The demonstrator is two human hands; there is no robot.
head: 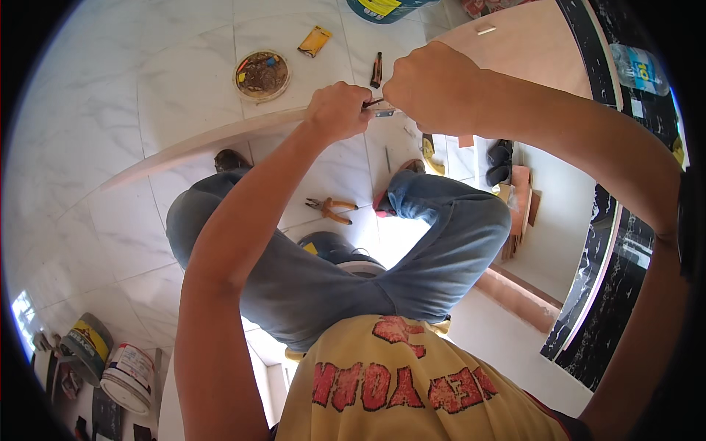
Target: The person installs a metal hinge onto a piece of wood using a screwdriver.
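Note:
A thin dark tool (375,102), perhaps a screwdriver, spans the short gap between my two fists. The fingers of my left hand (337,112) pinch one end of it. Its other end runs into my closed right hand (436,91), which hides that part. Just under the tool, a small metal hinge plate (384,113) sits by the edge of a pale wooden board (220,131). The board's long edge runs off to the left below my left hand. A utility knife (376,70) lies beyond the gap between my hands.
Combination pliers (332,210) with orange handles lie on the tiles between my legs. Beyond the board are a round lid (262,99) holding debris, a yellow packet (315,41) and a bucket (380,11). On the right stands a black marbled counter edge (604,220) with a plastic bottle (640,69).

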